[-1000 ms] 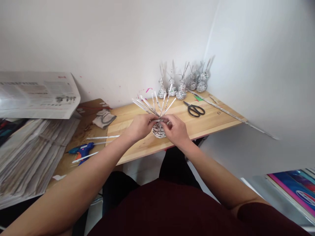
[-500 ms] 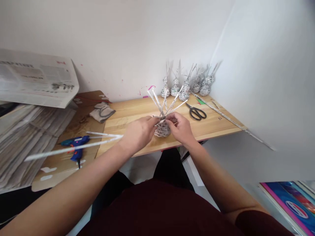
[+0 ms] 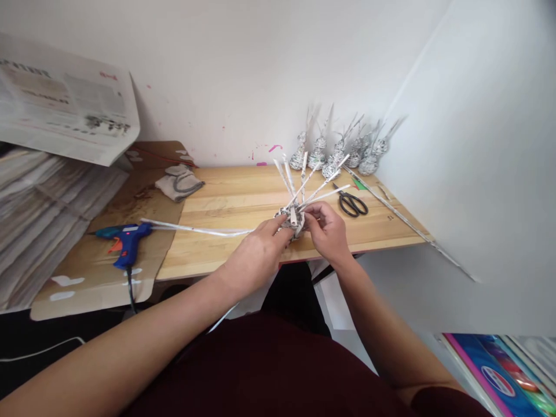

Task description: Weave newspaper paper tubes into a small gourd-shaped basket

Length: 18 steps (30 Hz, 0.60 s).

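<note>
A small woven newspaper piece (image 3: pixel 297 233) sits near the table's front edge between my hands, with several rolled paper strips (image 3: pixel 303 176) fanning up from its top. My left hand (image 3: pixel 263 249) grips its left side, fingers closed on the weave. From beneath that hand, long white paper strips (image 3: pixel 204 231) run left across the table. My right hand (image 3: pixel 325 229) pinches the right side of the weave near the base of the strips. The right fingertips are partly hidden, so which strand they pinch I cannot tell.
Black-handled scissors (image 3: pixel 353 204) lie right of the woven piece. Several finished-looking woven figures (image 3: pixel 336 156) stand against the wall. A blue glue gun (image 3: pixel 130 243) and a cloth (image 3: pixel 179 182) lie left, beside stacked newspapers (image 3: pixel 56 202). One long paper stick (image 3: pixel 408 222) overhangs the right edge.
The woven piece has tipped toward me, showing more of its top. The long strips at my left have swung round, one end now hanging below my left forearm. The view has shifted slightly.
</note>
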Available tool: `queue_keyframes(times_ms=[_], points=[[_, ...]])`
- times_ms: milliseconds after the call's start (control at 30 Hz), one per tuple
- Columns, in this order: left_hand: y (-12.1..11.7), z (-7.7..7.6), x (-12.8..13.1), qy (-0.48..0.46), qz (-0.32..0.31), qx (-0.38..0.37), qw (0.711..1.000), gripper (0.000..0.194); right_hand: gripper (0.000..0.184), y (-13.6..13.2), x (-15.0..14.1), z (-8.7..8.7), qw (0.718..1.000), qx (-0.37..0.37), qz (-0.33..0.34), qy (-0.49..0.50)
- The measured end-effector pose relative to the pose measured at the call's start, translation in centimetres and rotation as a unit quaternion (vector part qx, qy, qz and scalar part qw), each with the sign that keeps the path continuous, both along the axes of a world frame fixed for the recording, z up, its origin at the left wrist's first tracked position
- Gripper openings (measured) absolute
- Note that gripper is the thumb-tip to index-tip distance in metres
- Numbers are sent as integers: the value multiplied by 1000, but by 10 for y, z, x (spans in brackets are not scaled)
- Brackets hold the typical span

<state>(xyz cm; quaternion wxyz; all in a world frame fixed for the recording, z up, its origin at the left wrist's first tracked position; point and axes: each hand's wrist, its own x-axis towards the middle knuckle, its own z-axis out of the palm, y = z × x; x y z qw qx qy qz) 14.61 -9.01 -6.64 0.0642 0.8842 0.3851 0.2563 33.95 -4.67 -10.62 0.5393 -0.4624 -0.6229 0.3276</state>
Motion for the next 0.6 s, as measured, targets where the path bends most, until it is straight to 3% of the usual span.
queue_keyframes(times_ms=[67, 167, 300, 600], points=[[3, -3, -3, -29, -11, -1, 1000, 23, 13, 0, 0, 0, 1000, 2, 2, -5], [9, -7, -8, -93, 20, -32, 995, 19, 11, -1, 0, 1, 1000, 8, 8, -13], [21, -8, -12, -176, 48, -78, 980, 31, 9, -3, -1, 2, 999, 24, 13, -30], [52, -10, -13, -126, 35, -40, 991, 25, 8, 0, 0, -2, 992, 108, 17, -65]])
